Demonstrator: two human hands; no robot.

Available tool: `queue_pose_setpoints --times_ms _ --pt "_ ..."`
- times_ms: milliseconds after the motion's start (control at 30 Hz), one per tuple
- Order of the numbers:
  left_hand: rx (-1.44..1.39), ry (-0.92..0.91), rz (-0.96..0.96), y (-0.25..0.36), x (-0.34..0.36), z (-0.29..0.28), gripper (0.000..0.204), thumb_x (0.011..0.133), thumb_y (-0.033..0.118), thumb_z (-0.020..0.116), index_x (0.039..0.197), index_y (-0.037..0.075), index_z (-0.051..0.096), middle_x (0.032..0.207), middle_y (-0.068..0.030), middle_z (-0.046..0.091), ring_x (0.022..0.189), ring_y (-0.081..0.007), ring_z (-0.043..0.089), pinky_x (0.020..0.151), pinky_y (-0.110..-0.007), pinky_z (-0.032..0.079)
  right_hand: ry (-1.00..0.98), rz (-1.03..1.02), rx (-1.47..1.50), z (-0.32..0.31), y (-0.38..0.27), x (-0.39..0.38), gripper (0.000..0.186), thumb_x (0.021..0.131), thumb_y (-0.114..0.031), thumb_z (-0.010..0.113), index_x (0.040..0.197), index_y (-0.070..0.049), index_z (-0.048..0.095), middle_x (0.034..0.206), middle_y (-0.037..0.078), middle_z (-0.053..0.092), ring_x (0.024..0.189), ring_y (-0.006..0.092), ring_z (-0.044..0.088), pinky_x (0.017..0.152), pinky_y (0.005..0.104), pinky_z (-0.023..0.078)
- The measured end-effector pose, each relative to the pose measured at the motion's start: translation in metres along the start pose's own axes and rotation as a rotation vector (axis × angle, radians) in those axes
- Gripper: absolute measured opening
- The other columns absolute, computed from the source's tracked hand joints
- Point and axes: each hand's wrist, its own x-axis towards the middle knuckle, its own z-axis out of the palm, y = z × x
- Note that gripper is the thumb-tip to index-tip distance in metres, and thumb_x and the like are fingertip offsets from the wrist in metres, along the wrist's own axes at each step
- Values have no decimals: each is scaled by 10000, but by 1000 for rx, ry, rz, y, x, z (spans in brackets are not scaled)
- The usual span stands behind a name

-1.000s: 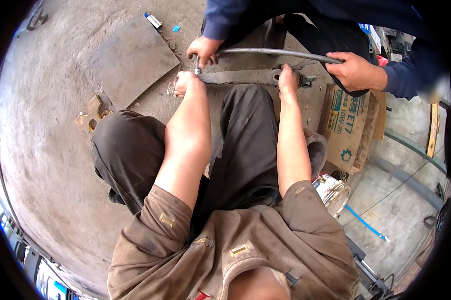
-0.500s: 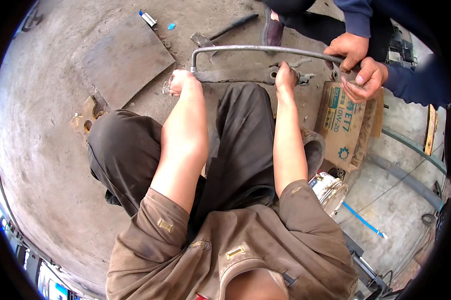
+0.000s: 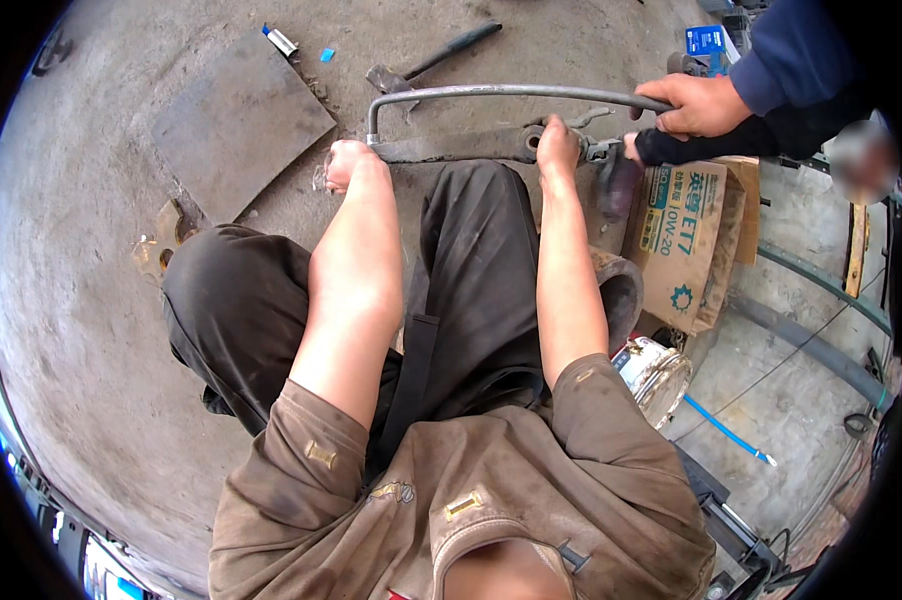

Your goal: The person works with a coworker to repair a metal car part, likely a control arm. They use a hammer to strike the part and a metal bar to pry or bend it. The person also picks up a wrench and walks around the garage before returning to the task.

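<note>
A long, flat, dirty metal arm (image 3: 451, 148) with a round bushing eye lies crosswise just beyond my knees. My left hand (image 3: 351, 165) is closed around its left end, and part of that end is hidden by my fingers. Near the bushing eye on the right, my right hand (image 3: 558, 150) grips the same arm. A bent steel bar wrench (image 3: 511, 91) runs above it, its short leg and socket coming down beside my left hand. The far end of the bar is held by a co-worker's hand (image 3: 706, 105).
A hammer (image 3: 426, 70) and a square steel plate (image 3: 241, 125) lie on the floor ahead. The co-worker's shoe (image 3: 619, 190) is beside a cardboard box (image 3: 683, 235). A metal pipe piece (image 3: 621, 290) and a white bucket (image 3: 656, 385) stand by my right leg.
The co-worker's foot has moved right, to beside the box. One co-worker hand has left the bar's end; the other still holds it. My hands keep their grip on the metal arm.
</note>
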Motion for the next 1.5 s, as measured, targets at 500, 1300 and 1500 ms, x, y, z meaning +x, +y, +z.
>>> queue_pose_setpoints --times_ms 500,1300,1500 --pt "-6 -40 1 -2 -3 -3 456 805 335 594 963 -80 693 1160 -194 620 1106 -339 569 988 -434 431 5 14 23 -9 -10 -15 455 845 -330 408 853 46 665 931 275 668 960 400 626 865 459 442" --pt "23 7 21 8 -20 -7 436 823 329 595 1008 -55 683 1210 -207 565 1170 -342 510 1026 -453 393 -36 15 -50 8 16 22 537 871 -371 375 1018 53 671 1150 284 619 1164 432 544 980 473 401" --pt "36 -53 26 -7 -23 -5 432 808 307 598 997 -74 675 1199 -220 573 1153 -351 527 1010 -460 408 -75 -2 36 1 36 30 480 873 -325 365 997 4 692 1127 269 635 1136 430 557 968 467 406"
